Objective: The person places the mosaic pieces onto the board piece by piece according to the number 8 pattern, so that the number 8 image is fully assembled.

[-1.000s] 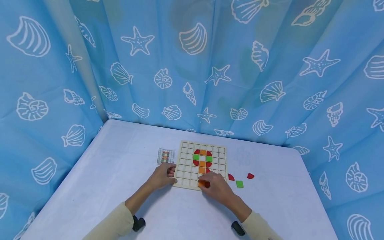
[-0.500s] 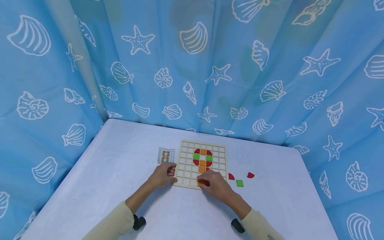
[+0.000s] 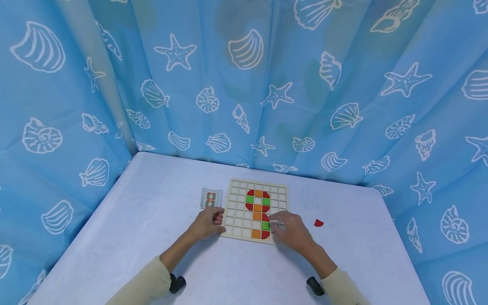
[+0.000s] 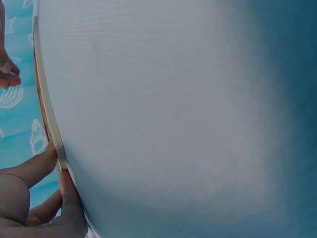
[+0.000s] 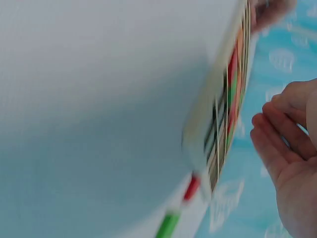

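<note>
A wooden grid board lies on the white table. My left hand pinches its near left corner between thumb and fingers, as the left wrist view shows. My right hand hovers over the board's right side, fingers loosely bent and holding nothing. Left of it, an orange square tile and a red quarter-circle tile sit in the row nearest me. Just above them is a green square tile. More red, orange and green tiles form a ring farther up the board.
A small printed pattern card lies left of the board. One loose red quarter-circle rests to the right. In the right wrist view another red piece and a green piece lie beside the board. A blue shell-print curtain surrounds the table.
My right hand has let go of the orange tile in the near row and moved right, uncovering the red and green tiles beside it. The left hand stays at the corner.
</note>
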Motion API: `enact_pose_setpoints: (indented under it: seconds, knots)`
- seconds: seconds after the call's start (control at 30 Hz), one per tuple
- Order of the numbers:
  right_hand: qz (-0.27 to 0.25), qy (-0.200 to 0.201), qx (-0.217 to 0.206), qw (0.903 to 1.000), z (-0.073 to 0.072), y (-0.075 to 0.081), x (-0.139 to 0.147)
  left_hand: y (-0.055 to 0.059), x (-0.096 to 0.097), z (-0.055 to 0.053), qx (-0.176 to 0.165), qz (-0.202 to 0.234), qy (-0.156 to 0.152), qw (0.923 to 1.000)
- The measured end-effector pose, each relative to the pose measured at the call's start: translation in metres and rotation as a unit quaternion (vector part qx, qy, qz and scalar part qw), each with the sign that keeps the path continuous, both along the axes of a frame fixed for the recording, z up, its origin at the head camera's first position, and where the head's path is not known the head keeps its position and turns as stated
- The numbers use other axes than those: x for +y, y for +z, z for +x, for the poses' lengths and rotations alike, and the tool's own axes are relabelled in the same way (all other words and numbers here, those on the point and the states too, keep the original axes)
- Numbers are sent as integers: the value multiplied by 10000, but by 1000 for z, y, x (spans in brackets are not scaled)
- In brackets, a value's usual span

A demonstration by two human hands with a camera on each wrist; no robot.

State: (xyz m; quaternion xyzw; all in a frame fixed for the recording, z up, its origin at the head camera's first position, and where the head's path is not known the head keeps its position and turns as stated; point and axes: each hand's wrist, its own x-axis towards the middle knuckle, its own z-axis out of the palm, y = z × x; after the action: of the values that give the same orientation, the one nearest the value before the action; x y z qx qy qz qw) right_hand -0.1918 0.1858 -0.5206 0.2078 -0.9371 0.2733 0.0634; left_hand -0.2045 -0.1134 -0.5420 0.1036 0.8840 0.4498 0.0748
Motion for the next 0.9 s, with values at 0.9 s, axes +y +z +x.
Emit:
enact_pose_setpoints:
  seconds: [0.9]
  knots:
    - [203,-1289,-335,9909,-13,-23,127,-4,0,-2,-119,41,-37,9999]
